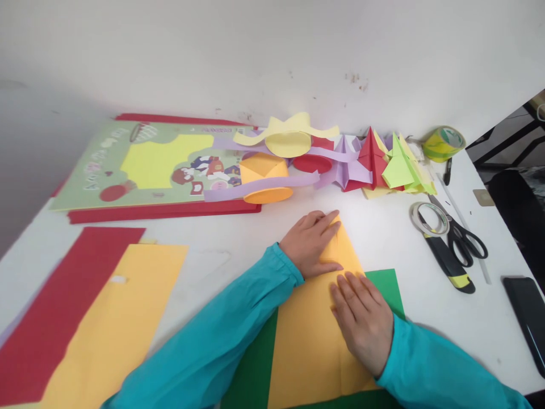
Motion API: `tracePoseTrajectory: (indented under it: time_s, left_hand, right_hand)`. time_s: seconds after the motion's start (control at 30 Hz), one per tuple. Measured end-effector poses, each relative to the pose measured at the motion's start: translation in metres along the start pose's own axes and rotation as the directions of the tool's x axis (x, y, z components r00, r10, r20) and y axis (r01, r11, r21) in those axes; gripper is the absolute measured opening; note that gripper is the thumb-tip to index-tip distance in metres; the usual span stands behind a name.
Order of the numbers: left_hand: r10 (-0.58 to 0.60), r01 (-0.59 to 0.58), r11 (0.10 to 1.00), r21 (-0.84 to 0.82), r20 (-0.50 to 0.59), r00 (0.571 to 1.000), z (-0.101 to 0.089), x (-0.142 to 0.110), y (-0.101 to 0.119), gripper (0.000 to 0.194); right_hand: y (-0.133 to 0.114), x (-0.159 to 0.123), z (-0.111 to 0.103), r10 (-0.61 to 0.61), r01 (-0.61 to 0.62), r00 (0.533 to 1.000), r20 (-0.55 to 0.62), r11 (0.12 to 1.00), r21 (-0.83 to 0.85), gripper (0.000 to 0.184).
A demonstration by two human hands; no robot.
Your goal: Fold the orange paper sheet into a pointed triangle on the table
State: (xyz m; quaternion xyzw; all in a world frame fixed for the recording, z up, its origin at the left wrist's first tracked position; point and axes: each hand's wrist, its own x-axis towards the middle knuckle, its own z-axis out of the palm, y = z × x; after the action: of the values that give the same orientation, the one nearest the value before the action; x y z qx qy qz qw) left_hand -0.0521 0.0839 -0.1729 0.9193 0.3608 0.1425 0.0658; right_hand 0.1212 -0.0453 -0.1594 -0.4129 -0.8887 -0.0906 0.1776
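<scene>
A sheet of orange-yellow paper (306,341) lies in front of me, its far end folded into a point. My left hand (309,241) rests on the folded far part, fingers stretched toward the tip. Flat on the paper just below the fold is my right hand (364,318), its fingers extended and close together. Neither hand grips the sheet; both press on it from above. Beneath it a green sheet (385,284) shows at the right, left and near edges.
Red paper (80,284) and another yellow sheet (128,307) lie left. Behind are a green paper pack (157,199), paper strips and folded paper shapes (372,159). Scissors (464,238), a box cutter (447,261), tape rolls (445,143) and a black phone (525,318) lie right.
</scene>
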Motion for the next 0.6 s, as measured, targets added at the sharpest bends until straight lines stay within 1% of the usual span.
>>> tracePoseTrajectory:
  time_s: [0.13, 0.23, 0.33, 0.47, 0.6]
  left_hand:
    - [0.011, -0.011, 0.999, -0.040, -0.002, 1.000, 0.001, -0.001, -0.002, 0.084]
    - [0.024, -0.026, 0.998, -0.066, -0.025, 0.999, 0.004, -0.002, -0.005, 0.079]
    - [0.058, -0.064, 0.994, -0.093, -0.063, 0.996, 0.006, -0.003, -0.010, 0.075]
    - [0.108, -0.126, 0.981, -0.147, -0.126, 0.986, 0.009, -0.003, -0.015, 0.064]
    - [0.126, -0.158, 0.968, -0.196, -0.164, 0.978, 0.011, -0.004, -0.020, 0.058]
  right_hand:
    - [0.000, 0.001, -0.001, 0.000, 0.000, 1.000, -0.011, 1.000, -0.004, 0.026]
    - [0.000, 0.002, 0.000, 0.005, -0.005, 1.000, -0.021, 1.000, -0.007, 0.026]
    - [-0.001, 0.002, 0.000, 0.006, -0.006, 1.000, -0.022, 1.000, -0.006, 0.025]
    - [-0.001, 0.001, 0.001, 0.006, -0.006, 1.000, -0.021, 1.000, -0.003, 0.024]
    - [-0.001, 0.002, 0.001, 0.004, -0.005, 1.000, -0.018, 1.000, -0.008, 0.024]
